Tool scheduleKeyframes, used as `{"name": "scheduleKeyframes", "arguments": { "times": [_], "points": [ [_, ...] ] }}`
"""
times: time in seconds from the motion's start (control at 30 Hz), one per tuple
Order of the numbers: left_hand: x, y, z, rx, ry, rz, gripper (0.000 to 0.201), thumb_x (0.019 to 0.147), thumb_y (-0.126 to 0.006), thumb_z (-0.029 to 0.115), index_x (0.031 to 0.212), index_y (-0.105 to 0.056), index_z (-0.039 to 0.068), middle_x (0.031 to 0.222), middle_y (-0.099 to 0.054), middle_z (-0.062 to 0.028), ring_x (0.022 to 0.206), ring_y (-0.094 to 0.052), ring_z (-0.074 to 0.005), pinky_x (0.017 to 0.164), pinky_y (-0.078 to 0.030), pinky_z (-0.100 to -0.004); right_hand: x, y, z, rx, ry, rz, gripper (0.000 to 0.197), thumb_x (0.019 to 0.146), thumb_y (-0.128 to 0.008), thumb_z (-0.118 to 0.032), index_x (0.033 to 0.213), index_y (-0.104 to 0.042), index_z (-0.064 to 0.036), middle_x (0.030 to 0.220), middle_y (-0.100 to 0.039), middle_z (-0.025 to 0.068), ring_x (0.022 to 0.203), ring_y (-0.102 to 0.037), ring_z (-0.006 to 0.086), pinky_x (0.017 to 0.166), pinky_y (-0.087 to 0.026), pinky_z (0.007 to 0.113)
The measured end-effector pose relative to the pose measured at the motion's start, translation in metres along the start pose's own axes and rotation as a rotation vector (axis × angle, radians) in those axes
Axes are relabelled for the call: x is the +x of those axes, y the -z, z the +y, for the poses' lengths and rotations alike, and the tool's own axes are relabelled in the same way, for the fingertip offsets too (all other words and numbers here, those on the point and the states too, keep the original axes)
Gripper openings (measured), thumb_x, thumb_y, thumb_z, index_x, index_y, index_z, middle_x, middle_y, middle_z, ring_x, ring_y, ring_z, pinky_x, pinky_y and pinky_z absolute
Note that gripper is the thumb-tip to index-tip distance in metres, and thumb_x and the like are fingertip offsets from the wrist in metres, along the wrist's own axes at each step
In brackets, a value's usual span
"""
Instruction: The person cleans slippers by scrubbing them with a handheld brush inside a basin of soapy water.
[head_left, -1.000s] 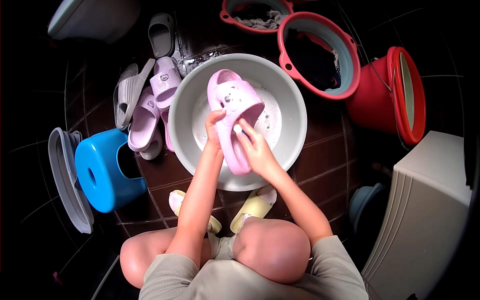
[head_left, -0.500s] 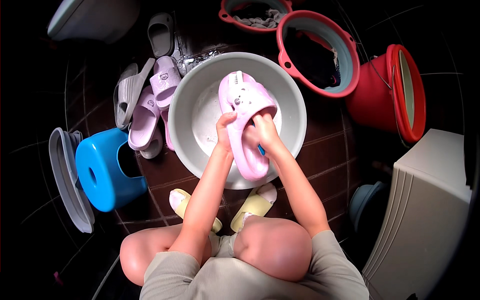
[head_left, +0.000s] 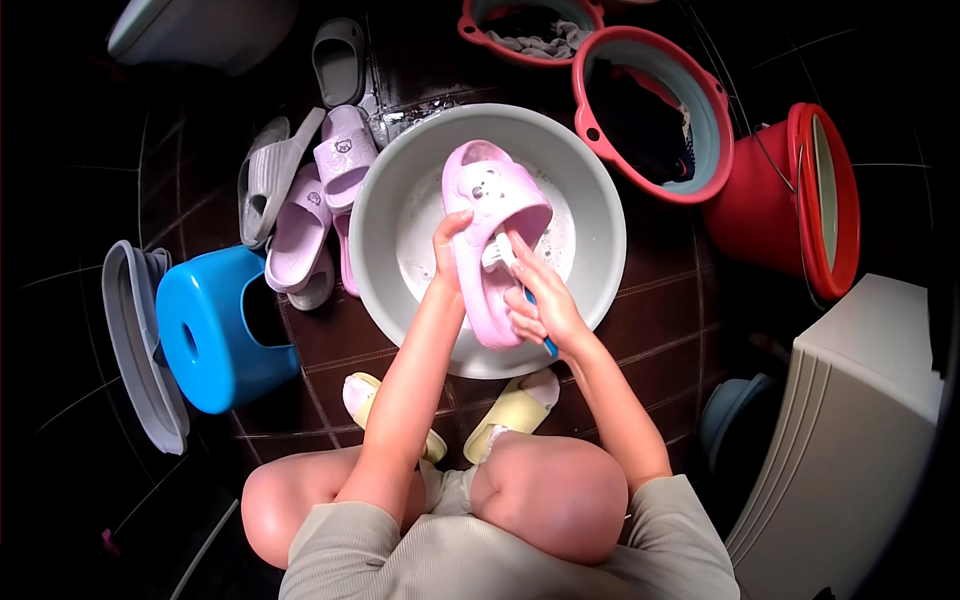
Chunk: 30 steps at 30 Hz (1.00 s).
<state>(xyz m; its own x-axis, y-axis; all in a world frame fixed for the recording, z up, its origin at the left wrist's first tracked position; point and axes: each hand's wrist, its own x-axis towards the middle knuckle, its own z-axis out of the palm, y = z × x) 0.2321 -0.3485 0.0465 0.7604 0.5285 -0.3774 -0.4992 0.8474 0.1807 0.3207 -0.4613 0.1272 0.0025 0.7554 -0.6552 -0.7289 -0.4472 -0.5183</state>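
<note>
A pink slipper [head_left: 497, 197] with a small face design is held over a round grey basin [head_left: 598, 225] with suds in its bottom. My left hand [head_left: 450, 252] is closed round the slipper's left side, thumb on top. In my right hand [head_left: 545, 300] is a brush [head_left: 492, 254] with white bristles and a blue handle. Its bristles lie at the slipper's foot opening, against or just above the insole. The slipper's toe points away from me, and its heel is toward me.
To the left are several lilac slippers [head_left: 299, 235], grey slippers [head_left: 268, 178] and a blue stool [head_left: 205, 330]. A red-rimmed tub [head_left: 722, 150] holding dark cloth and a red bucket [head_left: 755, 210] stand at right. Nearer right is a beige cabinet [head_left: 800, 440].
My right hand has drawn back from inside the slipper toward the heel, bringing the brush head into sight at the foot opening. My left hand keeps its hold; the whole view has shifted slightly.
</note>
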Motion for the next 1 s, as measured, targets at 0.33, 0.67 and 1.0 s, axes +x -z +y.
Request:
{"name": "scheduleKeyframes", "arguments": {
  "times": [0.33, 0.67, 1.0],
  "points": [
    [0.005, 0.013, 0.016, 0.062, -0.003, -0.018, 0.056, 0.070, -0.060, 0.030, 0.116, -0.051, 0.000, 0.100, -0.062, -0.0165, 0.089, -0.061, -0.0291, 0.086, -0.050, -0.0392, -0.006, -0.012, 0.002, -0.051, -0.005, -0.052, 0.040, 0.098, -0.041, -0.023, 0.137, -0.035, -0.0208, 0.050, -0.029, -0.0028, 0.033, -0.028, 0.0076, 0.032, -0.027, 0.023],
    [0.008, 0.006, 0.015, 0.030, -0.057, -0.033, 0.053, 0.072, -0.059, 0.027, 0.115, -0.050, -0.003, 0.099, -0.062, -0.0172, 0.086, -0.062, -0.0291, 0.083, -0.052, -0.0391, -0.015, -0.013, 0.011, -0.153, 0.072, -0.033, 0.048, 0.100, -0.035, -0.018, 0.146, -0.023, -0.0192, 0.050, -0.027, -0.0036, 0.034, -0.024, 0.0059, 0.031, -0.026, 0.020],
    [0.005, 0.008, 0.018, -0.027, -0.065, -0.066, 0.058, 0.071, -0.060, 0.027, 0.120, -0.047, -0.003, 0.104, -0.061, -0.0183, 0.095, -0.061, -0.0301, 0.090, -0.049, -0.0412, -0.017, -0.008, 0.011, -0.305, 0.061, -0.070, 0.049, 0.099, -0.039, -0.017, 0.146, -0.025, -0.0177, 0.051, -0.030, -0.0055, 0.035, -0.026, 0.0054, 0.031, -0.026, 0.022]
  ]
}}
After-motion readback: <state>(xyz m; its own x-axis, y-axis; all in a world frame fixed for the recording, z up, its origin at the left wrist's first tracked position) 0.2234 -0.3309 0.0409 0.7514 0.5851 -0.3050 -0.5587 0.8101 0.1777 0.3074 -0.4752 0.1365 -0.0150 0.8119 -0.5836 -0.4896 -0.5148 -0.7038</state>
